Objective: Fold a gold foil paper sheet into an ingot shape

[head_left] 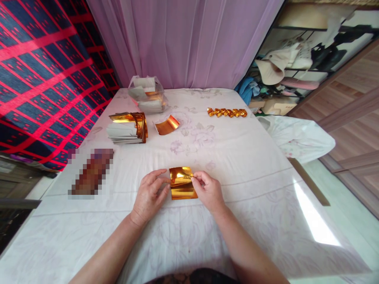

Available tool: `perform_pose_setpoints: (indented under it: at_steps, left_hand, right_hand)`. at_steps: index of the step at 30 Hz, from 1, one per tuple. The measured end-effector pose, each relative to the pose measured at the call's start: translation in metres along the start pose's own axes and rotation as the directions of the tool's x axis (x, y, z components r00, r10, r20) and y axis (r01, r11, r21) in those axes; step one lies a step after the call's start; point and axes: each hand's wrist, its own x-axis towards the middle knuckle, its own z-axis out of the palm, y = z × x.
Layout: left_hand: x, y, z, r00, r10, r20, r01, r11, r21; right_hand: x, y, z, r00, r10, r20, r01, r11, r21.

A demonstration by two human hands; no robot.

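A square sheet of gold foil paper [181, 183] lies on the white flowered cloth [225, 157] in front of me. My left hand [149, 195] rests flat beside its left edge, thumb and fingertips touching the sheet. My right hand [208, 190] pinches its right edge between thumb and forefinger, with the top part folded over. Both hands hold the same sheet.
A stack of gold and white sheets [127, 128] sits at the left, a single curled gold sheet [167, 125] beside it. A clear bag of more sheets [148, 96] stands further back. A row of folded gold pieces [227, 113] lies at the far right. A blurred patch [91, 172] is at the left.
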Motion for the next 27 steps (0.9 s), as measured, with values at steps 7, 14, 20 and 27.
perform_pose_setpoints:
  at_steps: [7, 14, 20, 27]
  left_hand:
    - [0.0007, 0.008, -0.0009, 0.976, 0.178, 0.126, -0.184, 0.982, 0.043]
    - [0.0011, 0.0091, -0.0004, 0.968, 0.162, 0.191, -0.186, 0.976, 0.117]
    - [0.001, 0.0099, 0.0, 0.964, 0.154, 0.215, -0.188, 0.971, 0.148]
    - [0.0013, 0.0105, 0.0009, 0.966, 0.146, 0.211, -0.18, 0.972, 0.152]
  right_hand:
    - [0.0014, -0.0008, 0.0005, 0.999, -0.019, 0.027, 0.022, 0.994, -0.11]
    - [0.0011, -0.0026, 0.0001, 0.999, -0.019, 0.033, 0.023, 0.989, -0.145]
    - [0.0009, -0.0048, -0.0006, 0.999, -0.011, 0.046, 0.019, 0.983, -0.184]
    - [0.0009, -0.0038, 0.0001, 0.999, -0.016, 0.048, 0.027, 0.969, -0.247]
